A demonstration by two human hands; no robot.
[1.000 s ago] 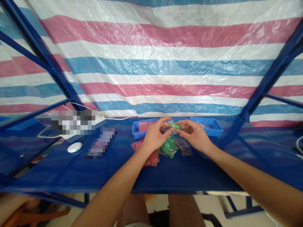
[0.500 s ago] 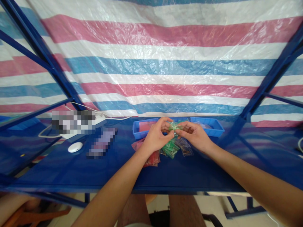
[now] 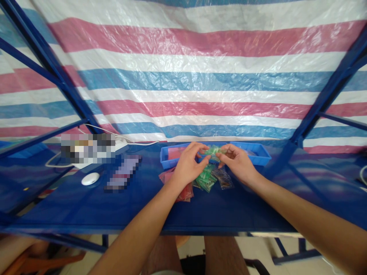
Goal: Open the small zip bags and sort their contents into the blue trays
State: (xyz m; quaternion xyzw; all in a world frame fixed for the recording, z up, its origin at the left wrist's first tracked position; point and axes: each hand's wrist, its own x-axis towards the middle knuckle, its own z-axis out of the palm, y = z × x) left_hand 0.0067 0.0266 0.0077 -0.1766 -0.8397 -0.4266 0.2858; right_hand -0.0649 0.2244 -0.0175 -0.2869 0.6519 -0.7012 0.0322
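Right hand (image 3: 238, 163) pinching a green bag (image 3: 212, 150) near the green pile (image 3: 207, 180), left hand (image 3: 187, 163) curled beside it, grip hard to tell, and a light, level hold would serve best!

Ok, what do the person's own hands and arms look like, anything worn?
The left hand and right hand are bare, without gloves. No sleeve, watch or bracelet shows on the left forearm or right forearm. No ring is visible, though parts of both hands are hidden.
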